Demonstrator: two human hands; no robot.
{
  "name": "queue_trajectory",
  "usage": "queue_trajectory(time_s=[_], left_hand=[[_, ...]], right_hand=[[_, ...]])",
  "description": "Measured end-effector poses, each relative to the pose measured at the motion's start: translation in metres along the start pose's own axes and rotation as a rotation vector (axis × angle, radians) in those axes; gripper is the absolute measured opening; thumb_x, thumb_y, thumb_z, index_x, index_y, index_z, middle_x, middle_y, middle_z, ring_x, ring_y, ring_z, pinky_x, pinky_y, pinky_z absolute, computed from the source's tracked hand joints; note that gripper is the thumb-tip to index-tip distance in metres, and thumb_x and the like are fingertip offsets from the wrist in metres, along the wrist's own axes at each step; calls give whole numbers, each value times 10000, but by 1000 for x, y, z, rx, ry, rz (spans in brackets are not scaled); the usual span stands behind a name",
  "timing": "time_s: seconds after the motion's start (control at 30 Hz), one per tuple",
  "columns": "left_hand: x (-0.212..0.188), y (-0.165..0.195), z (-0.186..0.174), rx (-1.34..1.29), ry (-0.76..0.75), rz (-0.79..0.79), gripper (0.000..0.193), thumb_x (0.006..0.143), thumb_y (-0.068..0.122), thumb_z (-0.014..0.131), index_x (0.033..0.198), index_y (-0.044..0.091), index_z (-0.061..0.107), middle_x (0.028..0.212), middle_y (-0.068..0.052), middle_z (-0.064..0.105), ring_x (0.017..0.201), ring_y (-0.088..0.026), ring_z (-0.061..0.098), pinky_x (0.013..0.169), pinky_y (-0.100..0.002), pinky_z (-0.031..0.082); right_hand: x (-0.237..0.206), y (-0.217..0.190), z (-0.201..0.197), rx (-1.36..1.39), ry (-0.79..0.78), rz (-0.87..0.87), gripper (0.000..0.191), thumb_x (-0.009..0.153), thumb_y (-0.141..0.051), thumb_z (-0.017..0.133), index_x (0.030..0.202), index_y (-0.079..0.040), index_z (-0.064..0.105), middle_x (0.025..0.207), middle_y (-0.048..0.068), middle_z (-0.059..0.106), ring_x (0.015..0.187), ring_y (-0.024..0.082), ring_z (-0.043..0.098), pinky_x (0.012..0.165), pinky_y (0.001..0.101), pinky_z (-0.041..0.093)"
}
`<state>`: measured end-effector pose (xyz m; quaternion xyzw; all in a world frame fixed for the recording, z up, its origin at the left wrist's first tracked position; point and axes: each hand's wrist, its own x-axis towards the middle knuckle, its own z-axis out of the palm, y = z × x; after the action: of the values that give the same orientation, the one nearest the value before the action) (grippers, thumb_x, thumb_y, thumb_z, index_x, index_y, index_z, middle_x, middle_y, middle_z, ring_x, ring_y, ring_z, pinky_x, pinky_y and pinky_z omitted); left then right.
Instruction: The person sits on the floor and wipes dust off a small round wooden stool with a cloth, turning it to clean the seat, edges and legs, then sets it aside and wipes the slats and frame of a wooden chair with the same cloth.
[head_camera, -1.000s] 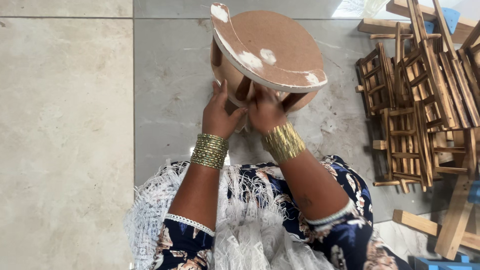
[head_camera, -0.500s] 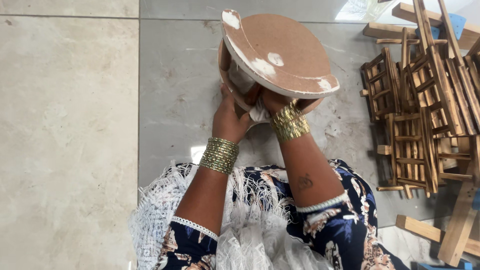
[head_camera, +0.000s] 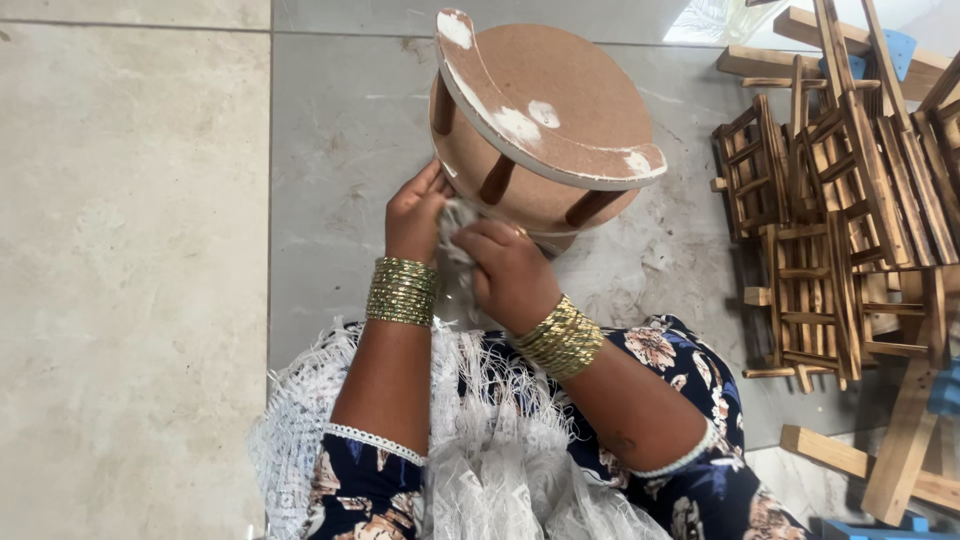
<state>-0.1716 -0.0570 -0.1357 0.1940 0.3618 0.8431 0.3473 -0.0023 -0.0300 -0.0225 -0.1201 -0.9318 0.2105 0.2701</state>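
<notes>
A round brown wooden stand with two discs joined by short spindles, smeared with white patches, is tilted in front of me. My left hand holds its lower rim at the left. My right hand presses a crumpled pale cloth against the underside of the stand. Both wrists wear stacks of gold bangles.
A pile of small dark-stained wooden ladder-like racks lies on the floor at the right, with loose wooden slats below them. Large grey floor tiles spread to the left. A white fringed shawl covers my lap.
The stand has shifted slightly right and my hands have dropped lower beneath it; the right hand now rubs the cloth against the underside.
</notes>
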Motion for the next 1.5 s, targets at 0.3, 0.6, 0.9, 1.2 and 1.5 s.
queue_trajectory(time_s=[0.3, 0.6, 0.9, 1.2, 1.5], left_hand=[[13, -6, -11, -586, 237, -254, 781, 984, 578, 283, 1366, -55, 534, 1369, -258, 612, 1262, -373, 601, 1100, -475, 453], [24, -1, -9, -530, 363, -339, 661, 1011, 580, 336, 1308, 43, 583, 1271, -151, 672, 1212, -300, 629, 1075, -455, 477], [7, -16, 3, -334, 255, -173, 506, 1080, 355, 505, 1340, -74, 575, 1200, -140, 690, 1108, -269, 647, 959, -401, 528], [2, -27, 51, 153, 331, -88, 978, 841, 200, 651, 1562, 112, -4, 1557, -185, 334, 1364, -389, 462, 1069, -528, 464], [-26, -53, 69, 989, -42, 583, 690, 990, 291, 649, 1551, 26, 346, 1593, -260, 385, 1519, -420, 356, 1270, -487, 297]], right_hand=[[108, -1, 69, -558, 70, 45, 484, 785, -246, 681, 1232, -59, 670, 1450, 164, 490, 1222, 428, 587, 981, 597, 474], [93, 35, 83, -390, -159, -109, 299, 908, -216, 652, 1169, -81, 706, 1243, 109, 640, 1282, 349, 609, 987, 463, 527], [26, 59, 24, -108, 33, -494, 337, 727, -47, 688, 1059, -87, 734, 1125, 42, 690, 1126, 281, 675, 973, 425, 583], [1, 27, -127, -228, 505, -212, 328, 846, -27, 602, 1168, -30, 668, 1298, 161, 582, 1254, 309, 542, 1096, 519, 456], [82, 1, -73, -339, 79, -41, 401, 885, -129, 657, 1282, -74, 639, 1361, 122, 589, 1325, 335, 548, 1043, 477, 487]])
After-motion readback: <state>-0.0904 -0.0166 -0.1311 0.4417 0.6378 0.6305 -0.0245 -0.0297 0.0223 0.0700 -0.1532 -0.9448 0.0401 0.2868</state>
